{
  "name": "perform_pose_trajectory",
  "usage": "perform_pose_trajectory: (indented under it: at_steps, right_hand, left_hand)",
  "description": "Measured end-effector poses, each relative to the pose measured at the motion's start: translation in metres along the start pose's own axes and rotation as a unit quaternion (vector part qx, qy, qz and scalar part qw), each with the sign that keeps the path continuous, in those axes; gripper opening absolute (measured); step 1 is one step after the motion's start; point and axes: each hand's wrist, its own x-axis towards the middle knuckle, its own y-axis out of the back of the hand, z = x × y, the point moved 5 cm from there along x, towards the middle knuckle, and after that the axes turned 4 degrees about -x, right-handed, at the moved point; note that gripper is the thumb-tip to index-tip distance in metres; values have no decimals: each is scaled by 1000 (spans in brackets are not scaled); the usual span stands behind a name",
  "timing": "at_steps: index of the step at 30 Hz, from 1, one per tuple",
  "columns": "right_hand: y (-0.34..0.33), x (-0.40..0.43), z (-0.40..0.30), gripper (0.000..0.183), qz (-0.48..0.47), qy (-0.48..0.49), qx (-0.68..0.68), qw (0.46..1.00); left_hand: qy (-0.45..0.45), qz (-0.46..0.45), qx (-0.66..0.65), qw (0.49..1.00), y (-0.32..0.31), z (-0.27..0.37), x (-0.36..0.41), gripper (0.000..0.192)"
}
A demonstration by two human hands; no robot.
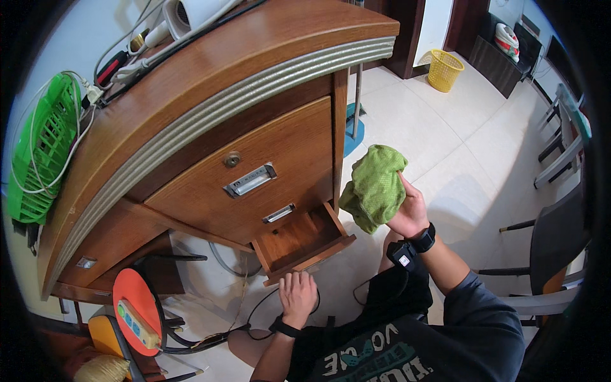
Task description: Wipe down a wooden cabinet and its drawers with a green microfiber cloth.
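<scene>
A crumpled green cloth [377,188] is held up in my right hand [411,210], right of the wooden desk cabinet [286,138]. Below the cabinet's two upper fronts, the bottom drawer [298,243] is pulled out, and its wooden inside shows. My left hand [298,295] is at the front edge of this drawer, with its back to the camera; its fingertips are partly hidden, so a grip on the edge cannot be told. Metal recessed handles [250,180] and a round lock [232,159] are on the closed fronts.
A power strip [138,323] lies on a round orange stool [129,286] at lower left, with cables nearby. A green plastic basket [45,148] and cords are at the desk's left end. Chairs [558,238] stand at right. A yellow basket [445,71] is on the tiled floor.
</scene>
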Motion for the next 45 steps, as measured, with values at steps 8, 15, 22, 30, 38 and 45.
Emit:
perform_pose_trajectory:
  at_steps: [8, 15, 22, 30, 38, 45]
  right_hand:
    - [-23, 5, 43, 39, -111, 44, -131, 984]
    - [38, 41, 116, 23, -29, 46, -592, 804]
    - [-10, 23, 91, 24, -37, 133, -573, 808]
    - [-11, 12, 51, 39, 54, 102, -190, 975]
    - [-4, -14, -4, 47, 11, 63, 69, 996]
    - [3, -33, -30, 46, -15, 94, 73, 993]
  left_hand:
    - [202, -108, -119, 966, -53, -24, -20, 50]
    - [216, -132, -123, 960, -61, -22, -11, 52]
    - [228, -123, -149, 954, -64, -23, -14, 50]
    - [223, -107, -141, 959, -65, -22, -4, 49]
    - [239, -122, -148, 952, -74, -40, 18, 45]
    - [237, -112, -146, 954, -81, -55, 33, 44]
